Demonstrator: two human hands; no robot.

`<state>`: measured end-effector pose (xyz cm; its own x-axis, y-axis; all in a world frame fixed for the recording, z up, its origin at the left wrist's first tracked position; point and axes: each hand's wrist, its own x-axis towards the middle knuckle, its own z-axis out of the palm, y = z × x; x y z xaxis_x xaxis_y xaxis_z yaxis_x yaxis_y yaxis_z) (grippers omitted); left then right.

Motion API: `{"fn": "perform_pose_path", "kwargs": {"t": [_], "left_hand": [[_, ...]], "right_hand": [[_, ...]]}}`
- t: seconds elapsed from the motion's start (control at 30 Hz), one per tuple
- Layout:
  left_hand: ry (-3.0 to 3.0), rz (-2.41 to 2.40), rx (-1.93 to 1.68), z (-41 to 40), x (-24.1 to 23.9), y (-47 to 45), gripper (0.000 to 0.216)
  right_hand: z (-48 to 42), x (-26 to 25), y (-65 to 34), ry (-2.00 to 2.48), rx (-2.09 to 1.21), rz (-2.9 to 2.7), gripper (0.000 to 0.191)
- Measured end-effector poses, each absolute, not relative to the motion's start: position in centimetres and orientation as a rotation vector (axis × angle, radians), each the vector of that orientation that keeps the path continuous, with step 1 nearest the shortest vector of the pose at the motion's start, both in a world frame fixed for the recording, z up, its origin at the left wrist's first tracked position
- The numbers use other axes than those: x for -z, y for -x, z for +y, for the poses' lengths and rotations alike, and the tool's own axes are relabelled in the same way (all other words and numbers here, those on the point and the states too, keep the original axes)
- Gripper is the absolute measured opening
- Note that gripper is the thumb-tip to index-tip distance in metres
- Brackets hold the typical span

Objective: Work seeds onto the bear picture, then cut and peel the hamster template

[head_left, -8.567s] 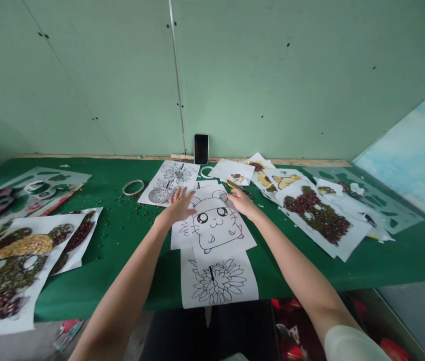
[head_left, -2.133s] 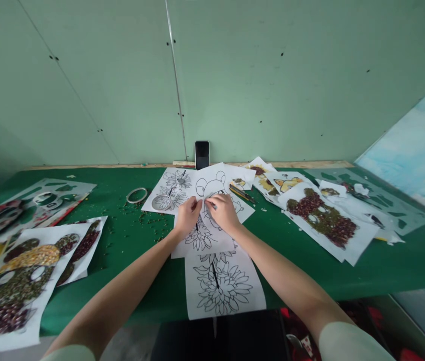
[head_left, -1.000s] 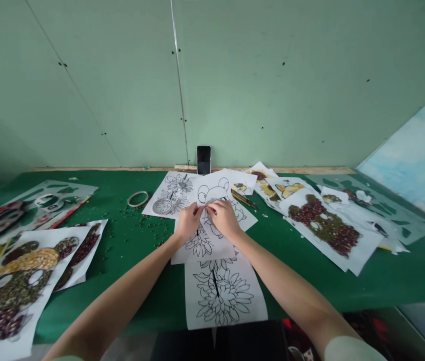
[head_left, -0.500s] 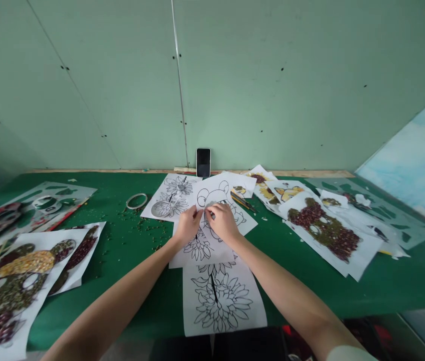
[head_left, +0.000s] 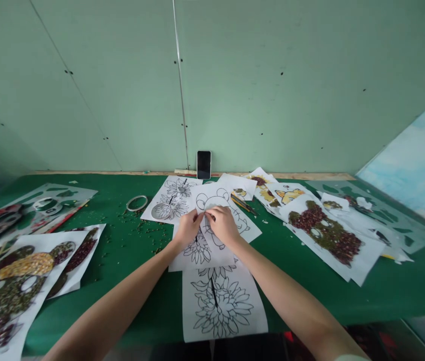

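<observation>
My left hand and my right hand meet over the middle of the paper pile, fingertips pinched close together. Whatever lies between them is too small to make out. Beneath the hands is a sheet with a cartoon animal outline, partly hidden by my right hand. Under it lie line-drawn flower sheets, the nearest flower drawing reaching the table's front edge. Left of the hands, a round clear disc or roll rests on another flower sheet.
A tape ring sits left amid scattered small seeds. Seed-covered pictures lie at left and right. A yellow-handled cutter or pliers lies right of the hands. A phone leans on the wall.
The cartoon animal sheet has shifted and turned slightly, its right corner now lower and further right. My fingertips have drawn closer together; both hands stay in about the same place.
</observation>
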<state>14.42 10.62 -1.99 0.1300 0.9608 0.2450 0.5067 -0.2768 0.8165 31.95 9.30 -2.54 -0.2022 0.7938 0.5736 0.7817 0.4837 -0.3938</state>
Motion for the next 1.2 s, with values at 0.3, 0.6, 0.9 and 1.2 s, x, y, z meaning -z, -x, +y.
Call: {"fn": "perform_pose_path", "kwargs": {"t": [0.3,0.6,0.9,1.2], "left_hand": [[-1.843,1.428,-1.076,10.39,1.75,-14.43,0.044],[-1.967,1.338,-1.160,10.34,2.02,-14.18,0.046],[-2.017,1.378,-1.117,10.18,1.57,-14.22,0.046],[-2.005,1.404,-1.081,10.19,1.61,-14.33,0.045]], "right_hand": [[9.71,2.62,-32.33,1.289,-0.026,-1.994,0.014],[9.32,2.31,-32.04,1.261,0.034,-1.976,0.017],[8.86,1.76,-31.90,1.262,0.006,-1.974,0.021],[9.01,1.95,-31.85,1.274,-0.001,-1.976,0.023]]}}
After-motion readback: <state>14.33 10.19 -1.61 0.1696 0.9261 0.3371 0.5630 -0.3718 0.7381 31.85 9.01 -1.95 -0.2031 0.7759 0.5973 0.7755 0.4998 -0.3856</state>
